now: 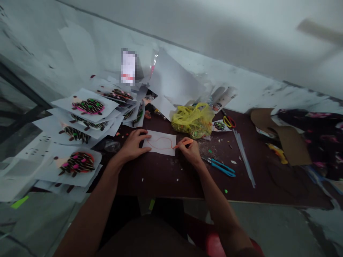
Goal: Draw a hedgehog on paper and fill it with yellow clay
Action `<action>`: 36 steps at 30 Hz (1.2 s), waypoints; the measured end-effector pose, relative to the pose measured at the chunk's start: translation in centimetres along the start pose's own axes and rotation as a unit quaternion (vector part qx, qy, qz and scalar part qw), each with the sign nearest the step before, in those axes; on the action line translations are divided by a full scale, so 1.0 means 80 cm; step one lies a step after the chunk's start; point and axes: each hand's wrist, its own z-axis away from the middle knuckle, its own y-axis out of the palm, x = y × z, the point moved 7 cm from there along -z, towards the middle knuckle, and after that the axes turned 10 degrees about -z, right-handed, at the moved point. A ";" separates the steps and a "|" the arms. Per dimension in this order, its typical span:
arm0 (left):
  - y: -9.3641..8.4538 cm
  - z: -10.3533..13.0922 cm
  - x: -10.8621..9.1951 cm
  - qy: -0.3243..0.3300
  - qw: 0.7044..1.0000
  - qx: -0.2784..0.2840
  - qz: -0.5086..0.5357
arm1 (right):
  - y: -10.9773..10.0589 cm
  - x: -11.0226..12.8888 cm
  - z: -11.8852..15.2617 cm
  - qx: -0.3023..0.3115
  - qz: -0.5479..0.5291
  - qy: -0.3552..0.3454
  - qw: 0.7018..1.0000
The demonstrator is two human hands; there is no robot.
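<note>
A small white sheet of paper [160, 150] lies on the dark table [160, 182], with a rounded orange outline drawn on it. Over the sheet's left edge rests my left hand [134, 144], its fingers apart and holding nothing. My right hand [189, 150] is closed around an orange marker [187, 142], whose tip is at the right end of the outline. Blue-handled scissors [221, 167] lie just right of my right hand.
Stacked paper sheets with hedgehog figures [88, 106] cover the left side. Behind the paper sits a yellow plastic bag [193, 119]. Red and yellow scissors [229, 121], clear sticks [244, 159] and brown cardboard [293, 142] are on the right. A phone [128, 67] leans at the back.
</note>
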 end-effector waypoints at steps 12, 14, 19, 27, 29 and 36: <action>0.000 0.000 0.001 0.004 1.000 0.010 -0.004 | 0.003 0.009 0.002 -0.017 -0.027 -0.026 0.999; 0.001 -0.001 0.001 0.000 1.000 0.011 -0.005 | 0.018 0.018 0.001 0.015 -0.052 -0.042 0.998; 0.001 0.000 -0.001 0.002 1.000 0.007 0.001 | 0.067 0.039 -0.006 0.111 -0.055 -0.073 0.990; -0.002 0.001 -0.006 0.000 1.000 0.002 0.013 | 0.103 0.050 -0.020 0.162 0.003 -0.114 0.980; -0.002 0.000 -0.006 -0.002 1.000 0.004 0.013 | 0.108 0.050 -0.020 0.172 -0.001 -0.118 0.978; -0.002 0.001 -0.007 -0.014 1.000 0.013 0.014 | 0.114 0.046 -0.023 0.175 0.005 -0.118 0.978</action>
